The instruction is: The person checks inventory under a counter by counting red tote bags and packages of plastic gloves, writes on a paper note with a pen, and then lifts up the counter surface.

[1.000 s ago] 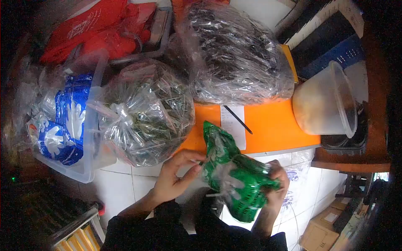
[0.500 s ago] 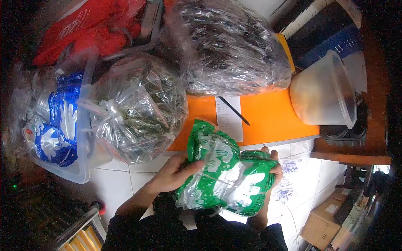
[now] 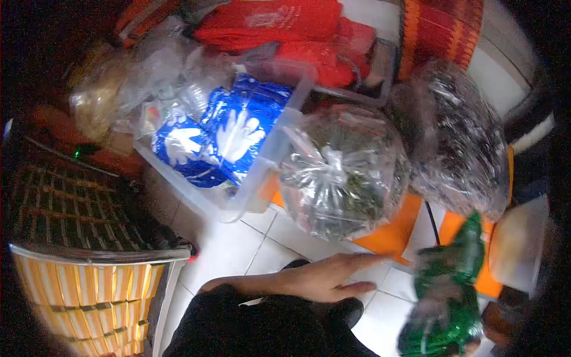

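Observation:
My left hand (image 3: 333, 276) reaches out over the white floor tiles, thumb apart from the extended fingers, with nothing in it. To its right is a green plastic package (image 3: 446, 291), blurred by motion. Only a bit of my right hand (image 3: 473, 346) shows under the package's lower right edge, holding it; the rest is hidden. Blue packets with white glove pictures (image 3: 238, 134) lie in a clear plastic box (image 3: 256, 178) on the left. A tied clear bag with dark green contents (image 3: 345, 172) sits between that box and the green package.
A large wrapped dark bundle (image 3: 461, 143), an orange surface (image 3: 386, 235) with a black pen (image 3: 432, 223), and a translucent tub (image 3: 517, 244) are at the right. Red bags (image 3: 285, 30) lie behind. A rack with yellow-and-white striped items (image 3: 89, 285) stands at lower left.
The view has swung left. My left hand has let go of the green package and moved away from it. The package now hangs at the lower right, turned more upright.

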`<state>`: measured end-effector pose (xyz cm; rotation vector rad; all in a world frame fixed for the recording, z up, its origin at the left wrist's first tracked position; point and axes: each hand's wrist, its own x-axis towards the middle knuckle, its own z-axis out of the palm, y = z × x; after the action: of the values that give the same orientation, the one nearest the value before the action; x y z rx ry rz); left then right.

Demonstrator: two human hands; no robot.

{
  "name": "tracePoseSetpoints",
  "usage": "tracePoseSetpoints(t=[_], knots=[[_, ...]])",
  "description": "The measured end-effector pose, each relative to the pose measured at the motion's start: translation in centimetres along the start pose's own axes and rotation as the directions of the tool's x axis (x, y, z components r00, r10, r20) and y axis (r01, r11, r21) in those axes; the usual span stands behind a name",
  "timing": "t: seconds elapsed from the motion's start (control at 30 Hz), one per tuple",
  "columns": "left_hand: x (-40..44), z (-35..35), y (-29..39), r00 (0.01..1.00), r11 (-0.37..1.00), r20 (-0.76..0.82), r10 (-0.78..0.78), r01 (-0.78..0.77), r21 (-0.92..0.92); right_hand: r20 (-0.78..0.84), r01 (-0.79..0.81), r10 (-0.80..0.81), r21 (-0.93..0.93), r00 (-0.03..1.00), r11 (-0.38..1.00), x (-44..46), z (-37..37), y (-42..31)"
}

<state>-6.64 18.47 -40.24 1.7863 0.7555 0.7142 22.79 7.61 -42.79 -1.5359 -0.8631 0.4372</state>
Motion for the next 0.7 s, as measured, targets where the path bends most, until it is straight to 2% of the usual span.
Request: tracePoseSetpoints(t=[0.07,0.1,0.13,0.17,0.2,0.23,0.27,0.3,0.33,0.37,0.43,0.5,0.53,0.57,0.63,0.67,0.7], knots=[[-2.5,-3.7,2.4,0.999,0.999,0.046,0.022,-0.021,-0.027,-0.071,0.153,-0.167,-0.172,0.983,0.973,0.6,-0.1,-0.6],[-3.7,-5.6,3.6,0.993,0.999,-0.108,-0.051,0.049,-0.02,-0.083,0.291,-0.321,-0.256,0.943,0.922,1.1,-0.4,-1.5],[-5.0,-7.6,3.9,0.958,0.988,-0.257,-0.127,0.145,0.053,-0.088,0.483,-0.536,-0.331,0.839,0.81,1.5,-1.1,-2.6],[-5.8,-9.9,3.4,0.873,0.967,-0.487,0.015,0.111,0.229,-0.021,0.641,-0.72,-0.437,0.694,0.631,2.4,-1.7,-3.2],[-6.4,-12.5,3.3,0.752,0.868,-0.654,0.085,0.267,0.419,0.077,0.715,-0.821,-0.541,0.566,0.443,3.5,-2.4,-3.0],[-6.5,-15.4,3.0,0.63,0.775,-0.776,0.041,0.47,0.422,0.268,0.713,-0.798,-0.649,0.54,0.264,4.7,-3.6,-0.3],[-7.2,-19.0,1.7,0.539,0.611,-0.838,0.091,0.634,0.474,0.45,0.721,-0.745,-0.691,0.493,0.06,5.9,-4.6,2.3],[-8.5,-22.8,0.2,0.541,0.485,-0.832,0.123,0.698,0.526,0.506,0.666,-0.467,-0.687,0.725,0.29,5.9,-8.9,8.5],[-11.7,-28.4,-3.6,0.603,0.312,-0.761,0.241,0.694,0.649,0.551,0.641,-0.328,-0.65,0.767,0.408,4.9,-6.5,8.0],[-15.1,-32.9,-7.5,0.669,0.116,-0.664,0.334,0.67,0.733,0.307,0.428,-0.301,-0.703,0.903,0.567,3.2,-3.4,9.4],[-19.8,-36.5,-11.5,0.761,-0.304,-0.579,0.292,0.648,0.698,0.576,0.557,-0.104,-0.705,0.811,0.439,3.1,-1.6,7.6],[-19.8,-37.7,-11.4,0.726,-0.335,-0.679,0.106,0.669,0.663,0.392,0.291,0.015,-0.708,0.92,0.643,2.8,-1.2,7.9],[-18.7,-37.3,-9.7,0.635,-0.17,-0.769,-0.068,0.752,0.636,0.306,0.148,0.096,-0.682,0.947,0.717,2.7,-1.4,7.9],[-17.2,-36.4,-7.3,0.609,-0.013,-0.77,-0.19,0.783,0.622,0.39,0.312,-0.023,-0.698,0.921,0.645,2.8,-1.4,7.8],[-14.0,-34.6,-2.4,0.526,0.259,-0.736,-0.426,0.85,0.458,0.562,0.599,-0.227,-0.674,0.795,0.432,3.0,-1.3,7.3],[-13.9,-34.7,-1.8,0.526,0.409,-0.723,-0.447,0.839,0.358,0.415,0.379,-0.121,-0.624,0.902,0.683,3.0,-1.5,7.9],[-14.0,-34.8,-1.5,0.528,0.543,-0.709,-0.467,0.804,0.24,0.286,0.121,0.032,-0.501,0.958,0.857,3.1,-1.8,8.8]])
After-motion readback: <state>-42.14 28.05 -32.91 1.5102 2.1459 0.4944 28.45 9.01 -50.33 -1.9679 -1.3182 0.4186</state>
